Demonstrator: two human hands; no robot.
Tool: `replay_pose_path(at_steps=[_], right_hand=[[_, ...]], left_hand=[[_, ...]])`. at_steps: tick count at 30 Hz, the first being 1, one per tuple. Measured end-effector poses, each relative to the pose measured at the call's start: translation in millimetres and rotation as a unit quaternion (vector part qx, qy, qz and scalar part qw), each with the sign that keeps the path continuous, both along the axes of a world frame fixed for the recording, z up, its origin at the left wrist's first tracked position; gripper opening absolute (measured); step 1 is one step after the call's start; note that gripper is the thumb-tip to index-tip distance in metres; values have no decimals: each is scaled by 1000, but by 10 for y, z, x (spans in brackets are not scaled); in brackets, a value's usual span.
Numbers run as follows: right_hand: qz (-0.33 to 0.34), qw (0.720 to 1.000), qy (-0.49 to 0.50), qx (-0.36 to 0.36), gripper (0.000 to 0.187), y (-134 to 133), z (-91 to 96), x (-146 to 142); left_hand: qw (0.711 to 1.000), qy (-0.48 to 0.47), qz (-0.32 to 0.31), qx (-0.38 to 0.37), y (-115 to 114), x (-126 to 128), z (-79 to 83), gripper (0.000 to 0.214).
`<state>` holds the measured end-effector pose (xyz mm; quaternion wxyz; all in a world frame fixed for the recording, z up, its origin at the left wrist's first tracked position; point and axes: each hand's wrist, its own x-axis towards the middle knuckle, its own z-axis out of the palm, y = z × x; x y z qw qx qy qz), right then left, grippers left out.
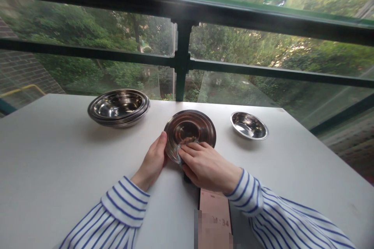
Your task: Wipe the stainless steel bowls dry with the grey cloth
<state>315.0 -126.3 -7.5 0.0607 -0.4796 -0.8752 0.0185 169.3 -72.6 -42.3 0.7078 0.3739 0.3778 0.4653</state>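
A round steel bowl [206,126] is tilted up in front of me, its inner side facing me. At its left rim, my left hand [153,159] is closed, thumb showing on the near side and the other fingers mostly hidden. My right hand [201,163] presses a crumpled greyish cloth [179,155] against the lower inside of the bowl. Most of the cloth is covered by the fingers. Beneath that hand, a small black object [187,179] shows only in part, and I cannot tell what it is.
A stack of several steel bowls [119,114] stands at the back left of the white table [52,163]. One smaller steel bowl [249,125] sits at the right. Near my right forearm lies a phone [214,206] with a pinkish lit screen. Green-framed windows [182,46] rise behind the table.
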Motion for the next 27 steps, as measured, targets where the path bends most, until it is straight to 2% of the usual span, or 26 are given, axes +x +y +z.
replay_pose_path(at_steps=[4, 8, 16, 20, 27], right_hand=[[-20, 999, 45, 12, 48, 65, -118, -109], [-39, 997, 68, 20, 51, 92, -185, -163], [-5, 1000, 8, 15, 43, 50, -86, -41], [-3, 1000, -22, 8, 37, 4, -24, 36], [14, 999, 18, 25, 37, 90, -100, 51]], left_hand=[[1000, -12, -3, 13, -32, 17, 41, 42], [999, -17, -10, 25, -41, 24, 50, 40], [1000, -26, -5, 0, -7, 8, 43, 42], [999, -36, -25, -4, 13, -4, 50, 44], [996, -61, -58, 13, -2, -47, 81, 42]])
